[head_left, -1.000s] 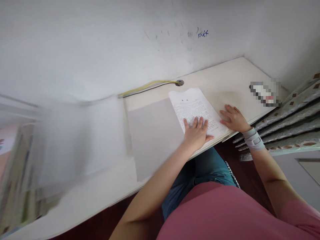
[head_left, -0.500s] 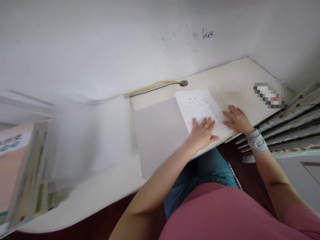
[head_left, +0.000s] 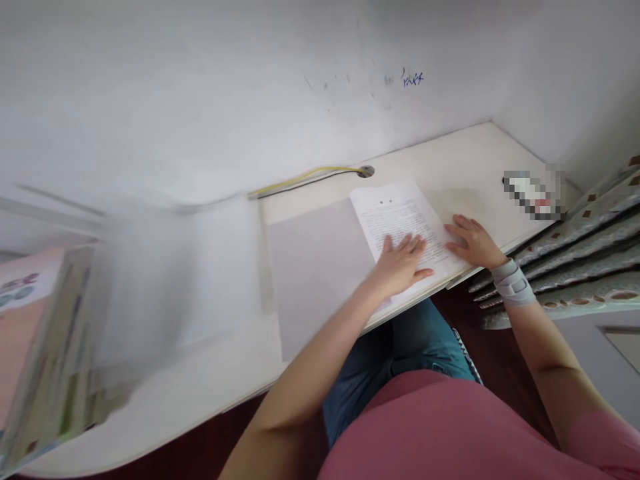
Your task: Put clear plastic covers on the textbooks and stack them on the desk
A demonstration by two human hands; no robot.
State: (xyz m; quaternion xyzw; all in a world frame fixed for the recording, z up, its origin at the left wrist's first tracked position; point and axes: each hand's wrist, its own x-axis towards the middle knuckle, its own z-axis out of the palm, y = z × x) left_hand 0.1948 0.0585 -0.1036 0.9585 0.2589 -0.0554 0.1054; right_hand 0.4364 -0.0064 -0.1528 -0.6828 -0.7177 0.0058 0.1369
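A printed white page point(head_left: 387, 210) lies flat on the desk, partly over the right side of a grey sheet point(head_left: 320, 260). My left hand point(head_left: 400, 267) rests palm down on the lower part of the page, its fingers spread over the text. At the page's right edge, my right hand point(head_left: 473, 241) lies with its fingers stretched out, the fingertips at the paper's border. A grey wrap point(head_left: 513, 282) circles my right wrist. Neither hand grips anything. Some of the printed lines are covered by my left hand.
The white desk point(head_left: 465, 153) meets a wall with blue scribbles point(head_left: 413, 80). A yellow cable point(head_left: 310, 173) runs to a round hole point(head_left: 366, 171). A blurred-out object point(head_left: 533, 193) lies far right, near a patterned curtain point(head_left: 595, 227). Books point(head_left: 30, 333) stand at left.
My left hand has slid slightly left and toward me on the page, still flat. The right hand stays by the page's edge. The whole view has shifted a little.
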